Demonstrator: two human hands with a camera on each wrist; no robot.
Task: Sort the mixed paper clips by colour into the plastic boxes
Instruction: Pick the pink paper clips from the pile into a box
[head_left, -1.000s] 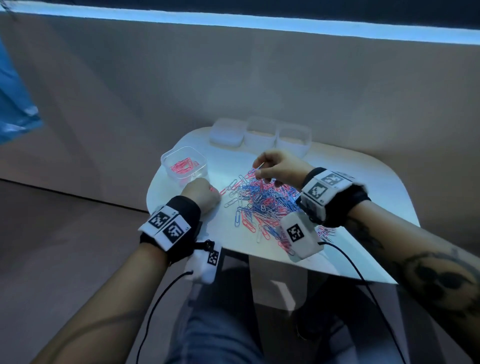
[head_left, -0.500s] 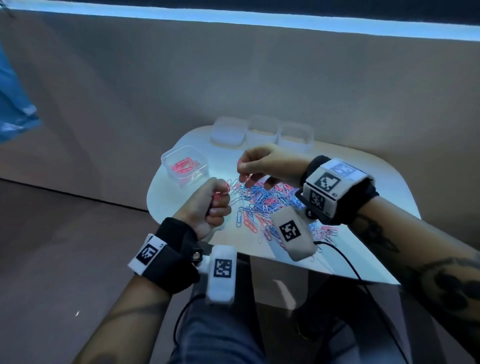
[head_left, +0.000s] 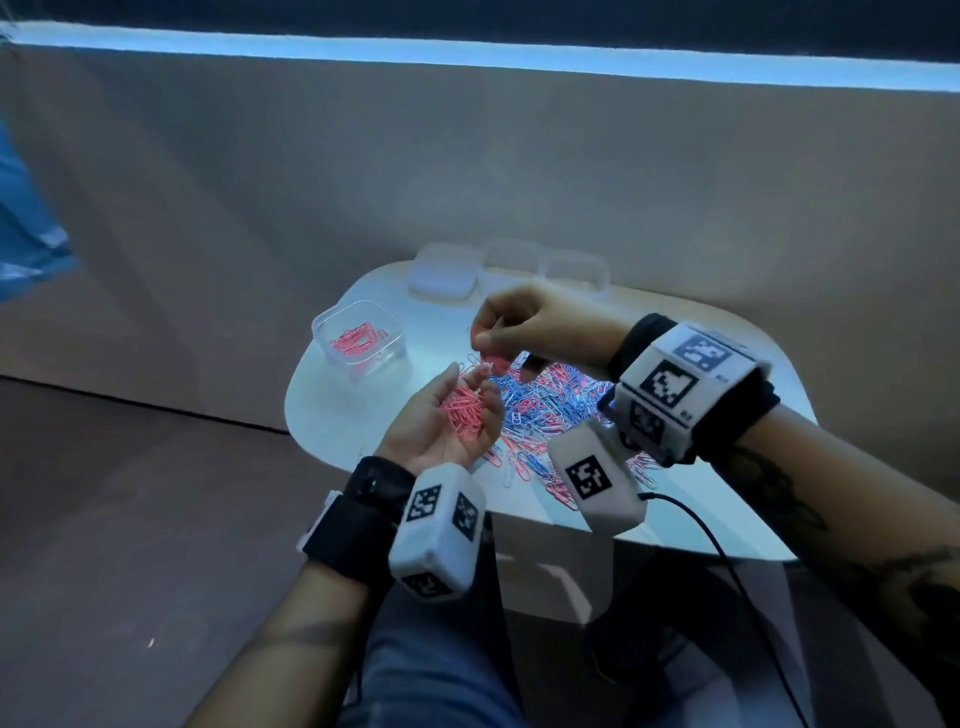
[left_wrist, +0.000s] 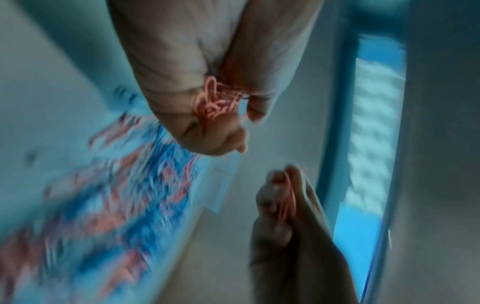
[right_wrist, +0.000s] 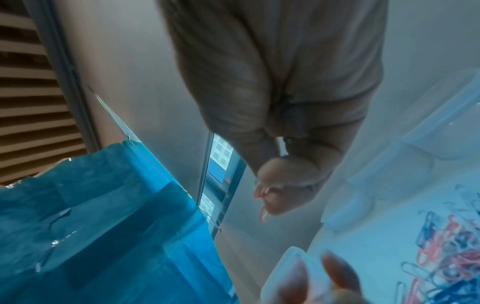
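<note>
Head view: the left hand (head_left: 441, 421) lies palm up above the near-left part of the white desk (head_left: 337, 410), its fingers loosely cupped around a bunch of pink clips (head_left: 464, 409) resting in the palm. Just above it, the right hand (head_left: 524, 325) hangs with thumb and fingertips pressed together, pinching a few more pink clips (head_left: 493, 362) that dangle over the left fingertips. In the right wrist view a pink clip (right_wrist: 262, 214) pokes out below the pinched fingertips (right_wrist: 275, 203); the left wrist view is blurred by motion, yet shows the pink bunch (left_wrist: 215, 102) in the cupped palm.

The mixed pile of paper clips (head_left: 550, 410) — pink, blue and pale ones tangled together — spreads over the middle of the desk toward its near edge, partly hidden by the hands and the right wrist camera.

At the left edge of the desk stands an open clear plastic box (head_left: 358, 335) holding pink clips only. Along the far edge sit three more boxes in a row — a closed box (head_left: 441, 270) at the left, then two open boxes (head_left: 545, 262) beside it; I cannot tell what is inside them.
</note>
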